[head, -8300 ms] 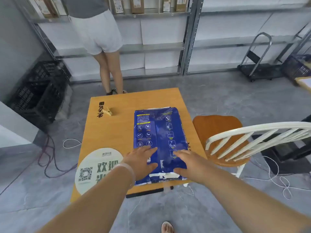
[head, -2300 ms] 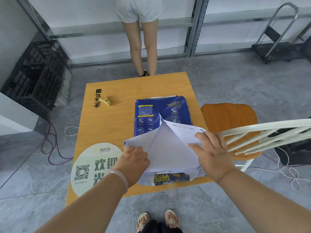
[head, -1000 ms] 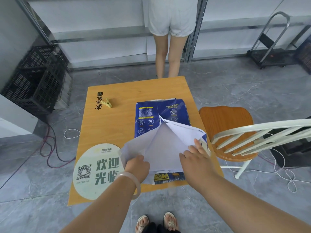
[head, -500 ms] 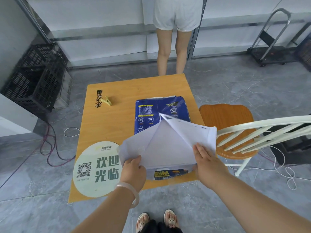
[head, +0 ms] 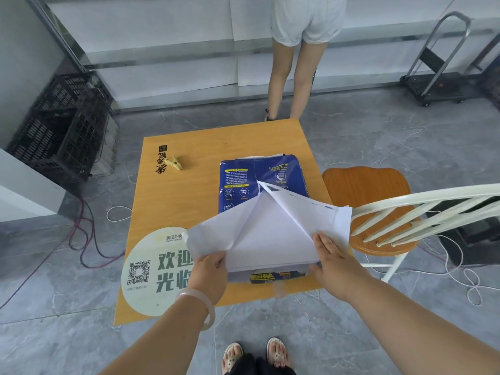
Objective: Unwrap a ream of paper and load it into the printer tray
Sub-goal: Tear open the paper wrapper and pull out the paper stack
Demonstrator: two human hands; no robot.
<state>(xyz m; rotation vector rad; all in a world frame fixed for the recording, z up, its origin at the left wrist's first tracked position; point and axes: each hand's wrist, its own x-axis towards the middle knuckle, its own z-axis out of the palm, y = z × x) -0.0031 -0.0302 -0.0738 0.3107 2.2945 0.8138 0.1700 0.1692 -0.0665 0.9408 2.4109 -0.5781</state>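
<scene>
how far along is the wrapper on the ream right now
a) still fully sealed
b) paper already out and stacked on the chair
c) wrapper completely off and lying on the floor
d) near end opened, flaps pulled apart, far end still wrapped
d: the left hand and right hand spread the wrapper's white flaps at the near end, while the ream's far end is still in blue wrap on the table.

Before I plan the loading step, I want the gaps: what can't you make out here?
- Printer and tray: not in the head view.
- Paper stack: mostly hidden under the opened wrapper flaps.
- Left hand fingertips: tucked under the left flap.
- Wrapper print: too small to read.
- Clip on the table: too small for detail.
</scene>
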